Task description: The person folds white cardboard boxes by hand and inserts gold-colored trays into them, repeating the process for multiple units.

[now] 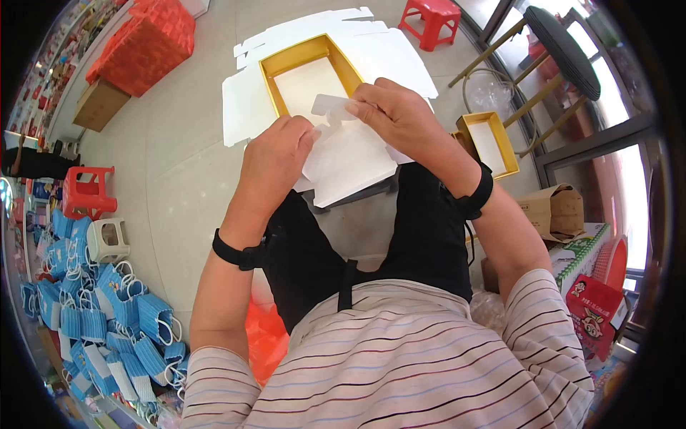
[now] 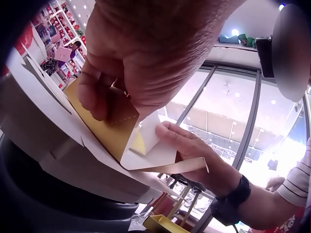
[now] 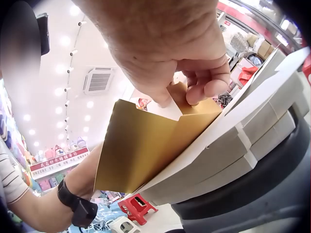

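Close in front of my lap, a cardboard sheet (image 1: 350,161), white on one face and gold on the other, is partly folded with its side panels raised. My left hand (image 1: 275,159) pinches the card at its left corner, thumb and fingertips together. On the far right side, my right hand (image 1: 404,118) pinches a small white flap between thumb and curled fingers. In the right wrist view the gold outer face (image 3: 141,150) of the card stands up beside my fingers. Just beyond my hands lies a gold-walled open box (image 1: 270,77) on a stack of flat white cardboard blanks (image 1: 239,107).
Another gold box (image 1: 511,161) stands to the right beside a dark stool (image 1: 564,53). Red stools (image 1: 89,193) and a white stool (image 1: 107,239) stand on the floor. Many blue-and-white bags (image 1: 93,314) are heaped at left. A paper bag (image 1: 557,211) is at right.
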Tool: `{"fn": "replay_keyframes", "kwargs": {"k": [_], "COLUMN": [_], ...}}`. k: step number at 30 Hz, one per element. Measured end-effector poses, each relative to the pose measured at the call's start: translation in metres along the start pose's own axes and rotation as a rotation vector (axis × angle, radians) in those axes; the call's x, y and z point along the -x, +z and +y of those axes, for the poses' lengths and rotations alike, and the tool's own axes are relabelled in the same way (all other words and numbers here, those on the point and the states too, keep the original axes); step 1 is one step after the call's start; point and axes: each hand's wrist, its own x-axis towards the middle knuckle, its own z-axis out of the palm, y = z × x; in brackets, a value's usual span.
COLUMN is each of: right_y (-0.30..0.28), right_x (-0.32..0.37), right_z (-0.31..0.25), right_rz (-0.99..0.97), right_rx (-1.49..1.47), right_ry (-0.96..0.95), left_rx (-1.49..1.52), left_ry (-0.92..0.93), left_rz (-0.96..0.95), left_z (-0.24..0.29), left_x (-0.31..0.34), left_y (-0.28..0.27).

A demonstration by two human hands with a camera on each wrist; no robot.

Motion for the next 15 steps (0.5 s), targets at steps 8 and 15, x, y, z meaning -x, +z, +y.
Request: {"fn": "replay_keyframes", "kwargs": {"k": [8,15], "right_y": [-0.002,0.006], "right_x": [0.000,-0.002], "right_z": [0.000,0.003], "right_rz": [-0.022,-0.057], "right_rx": [-0.023,-0.195], "right_ry": [-0.009,0.059], "left_rx": [-0.020,-0.190], "left_ry": [-0.117,0.087], "left_rz": [-0.053,0.231], "left_z": [0.007,0.003], "left_x": [0.001,0.000], "left_y": [-0.005,0.000]}}
